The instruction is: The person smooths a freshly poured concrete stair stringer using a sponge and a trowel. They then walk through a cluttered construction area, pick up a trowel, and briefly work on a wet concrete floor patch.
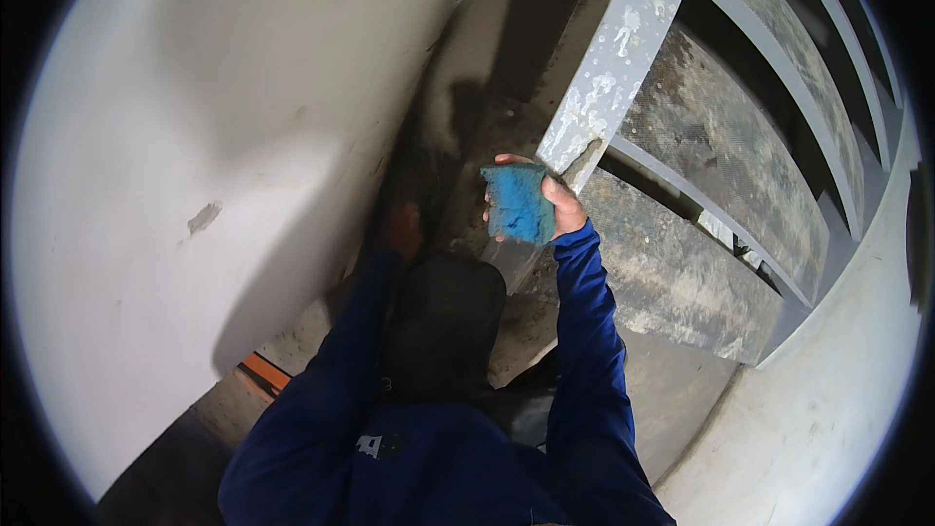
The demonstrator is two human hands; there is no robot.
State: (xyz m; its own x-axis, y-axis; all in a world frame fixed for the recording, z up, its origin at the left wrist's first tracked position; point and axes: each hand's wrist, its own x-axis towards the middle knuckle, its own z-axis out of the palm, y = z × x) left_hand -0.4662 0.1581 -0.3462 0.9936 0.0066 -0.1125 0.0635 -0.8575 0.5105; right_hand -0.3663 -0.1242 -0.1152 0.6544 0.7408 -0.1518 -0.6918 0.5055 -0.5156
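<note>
The right grip (pixel 564 206) pinches a blue sponge (pixel 516 203) beside a metal beam (pixel 619 49); this seems a holding step, calling for steadiness. The shadowed left grip (pixel 402 229) I can't tell.

The head view, from the left of two fisheye cameras worn side by side, looks steeply down past the wearer's chest, with the blue torso (pixel 448 468) at six o'clock and the sleeves rising from it. It sits about arm's length above the right hand (pixel 566 206) and blue sponge (pixel 516 206), which lie just off centre toward two o'clock. The wide lens takes in a pale wall (pixel 146 185) at nine o'clock and a grey frame (pixel 623 49) toward one o'clock, its outer bars bowing near the dark circular rim.
</note>
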